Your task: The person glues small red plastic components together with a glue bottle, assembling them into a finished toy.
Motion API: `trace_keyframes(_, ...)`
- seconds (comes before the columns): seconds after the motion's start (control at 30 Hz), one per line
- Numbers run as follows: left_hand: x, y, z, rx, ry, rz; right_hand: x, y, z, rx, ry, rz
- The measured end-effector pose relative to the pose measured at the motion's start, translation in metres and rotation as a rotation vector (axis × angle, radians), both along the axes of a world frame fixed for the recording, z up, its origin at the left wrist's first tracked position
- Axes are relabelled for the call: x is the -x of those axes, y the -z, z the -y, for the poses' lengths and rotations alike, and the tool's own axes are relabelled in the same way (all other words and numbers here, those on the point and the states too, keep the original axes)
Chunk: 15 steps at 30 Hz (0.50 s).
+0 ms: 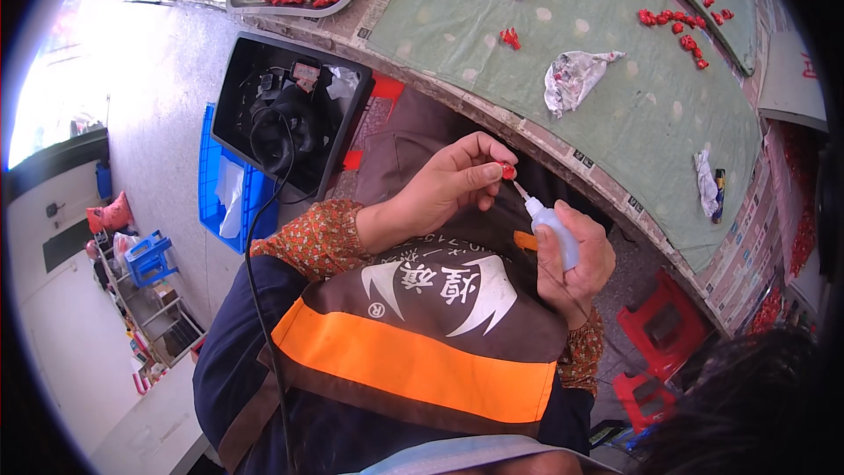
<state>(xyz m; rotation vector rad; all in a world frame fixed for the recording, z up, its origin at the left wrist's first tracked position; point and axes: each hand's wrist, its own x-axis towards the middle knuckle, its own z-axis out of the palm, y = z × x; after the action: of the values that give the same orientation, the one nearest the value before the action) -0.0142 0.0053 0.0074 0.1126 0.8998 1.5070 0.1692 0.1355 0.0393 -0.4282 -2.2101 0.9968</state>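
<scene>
Hair lower right; mid-frame, left hand pinches red piece, right hand grips squeeze bottle: best steady nozzle, squeeze sparingly.

A tilted, translucent bottle has its thin nozzle just beside a small, glossy red piece.

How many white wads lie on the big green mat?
2: one wad near the middle of the mat, another wad beside the dark tube at right. More may lie out of view.
</scene>
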Motion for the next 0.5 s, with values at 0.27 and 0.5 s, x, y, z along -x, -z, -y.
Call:
trace_keyframes(0.27,0.0011,-0.0022,0.0015,-0.019,-0.007,-0.002,0.0025,-0.0043,-0.0008,-0.032,0.003,0.017)
trace_keyframes(0.5,0.0027,-0.0024,-0.0031,0.003,-0.01,-0.022,0.0029,0.0021,-0.0027,-0.013,-0.006,-0.016)
